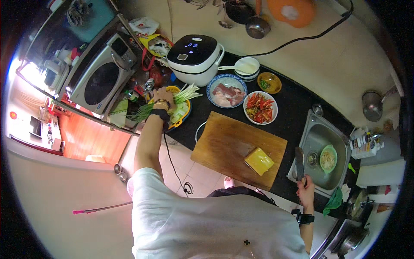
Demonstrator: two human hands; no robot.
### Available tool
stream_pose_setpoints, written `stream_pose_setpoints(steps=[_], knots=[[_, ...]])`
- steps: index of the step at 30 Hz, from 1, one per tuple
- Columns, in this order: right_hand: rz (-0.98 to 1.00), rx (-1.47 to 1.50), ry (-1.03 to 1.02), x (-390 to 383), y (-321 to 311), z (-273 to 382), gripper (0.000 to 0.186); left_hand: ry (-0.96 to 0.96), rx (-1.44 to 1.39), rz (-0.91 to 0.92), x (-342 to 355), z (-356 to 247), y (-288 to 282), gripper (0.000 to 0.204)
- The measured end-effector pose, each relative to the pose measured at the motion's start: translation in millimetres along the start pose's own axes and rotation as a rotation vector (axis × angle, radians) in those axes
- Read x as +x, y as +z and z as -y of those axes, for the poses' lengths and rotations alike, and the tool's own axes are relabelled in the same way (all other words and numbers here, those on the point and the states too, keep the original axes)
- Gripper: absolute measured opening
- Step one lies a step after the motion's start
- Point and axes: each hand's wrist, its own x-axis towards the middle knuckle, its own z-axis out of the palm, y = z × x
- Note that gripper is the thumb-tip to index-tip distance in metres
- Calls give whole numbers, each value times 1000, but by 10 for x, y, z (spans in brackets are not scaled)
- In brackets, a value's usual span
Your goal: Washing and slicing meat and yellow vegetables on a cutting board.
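My left hand [163, 96] is closed round a bunch of green onions [187, 92] at a yellow colander [185, 119] holding pale green leafy vegetables [178, 113]. My right hand [305, 190] grips a knife [299, 160], its blade pointing away from me, beside the sink's left edge. A wooden cutting board [220, 144] lies between my hands, with a yellow rectangular block [259, 160] on its right part. Behind the board are a plate of raw meat [228, 95], a bowl of chopped red chilies [258, 108] and a small amber bowl with green bits [270, 82].
A rice cooker [192, 62] and stacked white bowls [248, 71] stand at the back. The sink [310, 134] holds a green bowl [328, 158]; a green cloth [334, 200] hangs nearby. A microwave [101, 77] sits on the left rack. Pans and a stove [351, 237] are at lower right.
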Motion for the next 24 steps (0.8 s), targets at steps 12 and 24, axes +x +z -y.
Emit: stream_pose_setpoints(steps=[12,24], knots=[[234,62,-101,205,-64,43,38,455,-940,-317,-1548,-1179,-378,31],[579,42,-220,544,65,-66,37,1012,-164,-11,-2148,-2863,-79,81]])
